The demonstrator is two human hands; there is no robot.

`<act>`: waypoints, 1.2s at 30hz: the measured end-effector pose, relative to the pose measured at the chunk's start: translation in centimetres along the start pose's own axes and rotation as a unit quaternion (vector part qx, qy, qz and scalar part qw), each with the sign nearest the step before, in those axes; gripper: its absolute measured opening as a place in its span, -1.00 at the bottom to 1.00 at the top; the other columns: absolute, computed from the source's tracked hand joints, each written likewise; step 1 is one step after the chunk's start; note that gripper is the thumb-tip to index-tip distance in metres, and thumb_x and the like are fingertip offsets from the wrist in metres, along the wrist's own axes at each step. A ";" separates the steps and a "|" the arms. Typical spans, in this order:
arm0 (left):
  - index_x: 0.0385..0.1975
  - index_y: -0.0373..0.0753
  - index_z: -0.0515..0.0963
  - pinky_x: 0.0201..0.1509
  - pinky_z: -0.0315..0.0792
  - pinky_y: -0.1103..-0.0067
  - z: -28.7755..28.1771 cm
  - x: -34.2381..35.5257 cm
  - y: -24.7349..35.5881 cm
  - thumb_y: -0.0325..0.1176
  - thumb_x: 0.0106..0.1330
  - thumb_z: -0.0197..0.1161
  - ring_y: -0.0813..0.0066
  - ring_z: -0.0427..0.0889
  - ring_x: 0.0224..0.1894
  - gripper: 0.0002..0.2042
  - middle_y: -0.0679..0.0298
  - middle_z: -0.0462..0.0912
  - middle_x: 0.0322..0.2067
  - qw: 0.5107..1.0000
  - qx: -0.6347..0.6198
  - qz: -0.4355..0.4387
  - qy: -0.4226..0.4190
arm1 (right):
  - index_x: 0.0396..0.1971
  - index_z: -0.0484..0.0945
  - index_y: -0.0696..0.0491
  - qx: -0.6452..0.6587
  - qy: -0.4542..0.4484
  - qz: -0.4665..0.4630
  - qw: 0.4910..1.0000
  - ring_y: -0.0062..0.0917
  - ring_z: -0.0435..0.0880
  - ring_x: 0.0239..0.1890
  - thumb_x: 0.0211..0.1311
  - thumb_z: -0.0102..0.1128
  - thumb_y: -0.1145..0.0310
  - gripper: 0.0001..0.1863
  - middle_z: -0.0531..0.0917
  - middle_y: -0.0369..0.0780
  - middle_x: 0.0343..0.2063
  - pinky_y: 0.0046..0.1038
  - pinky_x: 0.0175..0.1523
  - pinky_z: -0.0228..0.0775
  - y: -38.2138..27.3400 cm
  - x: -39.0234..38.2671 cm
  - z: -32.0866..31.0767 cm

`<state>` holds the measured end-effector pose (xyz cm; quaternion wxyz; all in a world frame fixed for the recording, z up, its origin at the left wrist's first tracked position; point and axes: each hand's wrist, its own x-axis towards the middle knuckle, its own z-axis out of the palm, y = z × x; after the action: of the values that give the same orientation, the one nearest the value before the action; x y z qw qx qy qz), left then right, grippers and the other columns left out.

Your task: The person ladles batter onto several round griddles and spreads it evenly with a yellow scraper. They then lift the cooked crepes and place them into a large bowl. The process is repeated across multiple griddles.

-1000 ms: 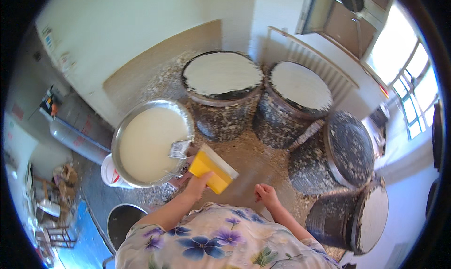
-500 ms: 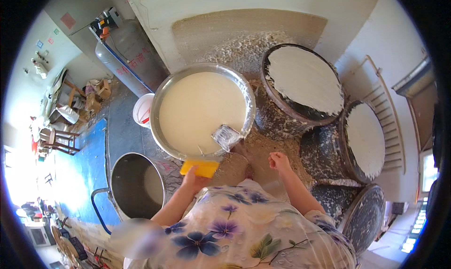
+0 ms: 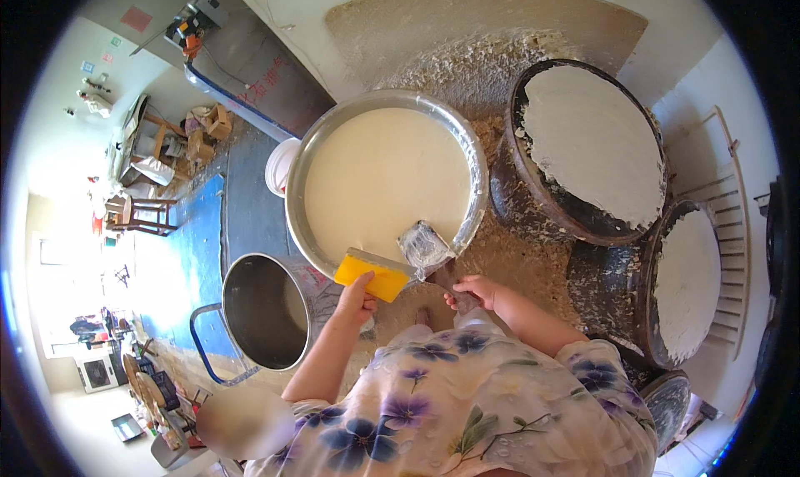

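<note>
A wide metal basin (image 3: 298, 227) full of creamy off-white liquid stands in front of me. In my left hand (image 3: 357, 300) is a yellow scraper (image 3: 372, 275), held up at the basin's near rim. Close to its right, a shovel with a flat, white-smeared blade (image 3: 423, 247) lies over the near right rim. The blade is over the liquid, and the brown handle points back toward me. My right hand (image 3: 475, 292) has its fingers wrapped round that handle. Part of the handle is hidden behind the hand.
Two dark vats (image 3: 521, 164) topped with a thick white mass stand to the right. A tall metal pot (image 3: 310, 323) with a curved handle is at near left. Behind the basin are a white bucket (image 3: 280, 169) and a grey gas cylinder (image 3: 271, 73). A stool (image 3: 142, 212) stands far left.
My right hand has moved left and closed on the shovel's handle. My left hand has raised the scraper to the basin's rim, closer to the blade. The whole view has shifted.
</note>
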<state>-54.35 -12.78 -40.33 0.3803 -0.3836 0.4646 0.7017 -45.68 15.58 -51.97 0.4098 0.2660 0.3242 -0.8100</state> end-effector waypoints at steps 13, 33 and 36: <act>-0.19 -0.30 0.49 -0.12 0.41 0.52 -8.4 -10.8 -0.8 -0.24 0.07 0.25 0.34 0.58 -0.19 -0.65 0.17 0.60 -0.28 0.847 0.451 0.280 0.031 | -0.27 0.53 -0.04 -0.677 0.430 -0.370 0.469 -0.22 0.55 -0.40 -0.02 0.01 0.48 -0.74 0.55 -0.09 -0.47 -0.31 -0.30 0.41 -3.5 -1.9 8.1; -0.35 -0.38 0.51 -0.22 0.43 0.35 -10.4 -13.1 1.9 -0.01 0.01 0.21 0.01 0.56 -0.29 -0.53 -0.11 0.56 -0.43 0.706 0.633 0.280 0.151 | -0.30 0.50 0.13 -0.601 0.327 -0.239 0.690 -0.35 0.60 -0.43 0.00 0.21 0.32 -0.73 0.61 -0.10 -0.46 -0.38 -0.33 0.40 -3.9 -10.2 8.0; -0.38 -0.41 0.52 -0.22 0.44 0.33 -10.0 -12.4 2.0 0.03 0.02 0.16 -0.01 0.56 -0.30 -0.50 -0.12 0.56 -0.45 0.658 0.688 0.265 0.152 | -0.45 0.47 0.23 -0.412 0.308 -0.101 0.852 -0.50 0.53 -0.69 0.14 0.09 0.17 -0.65 0.56 -0.15 -0.65 -0.47 -0.52 0.37 -1.9 -2.5 6.7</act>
<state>-49.12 -24.97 -31.28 0.2580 0.0258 0.9481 0.1842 -47.05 12.72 -45.27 0.2771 0.2745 0.7629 -0.5155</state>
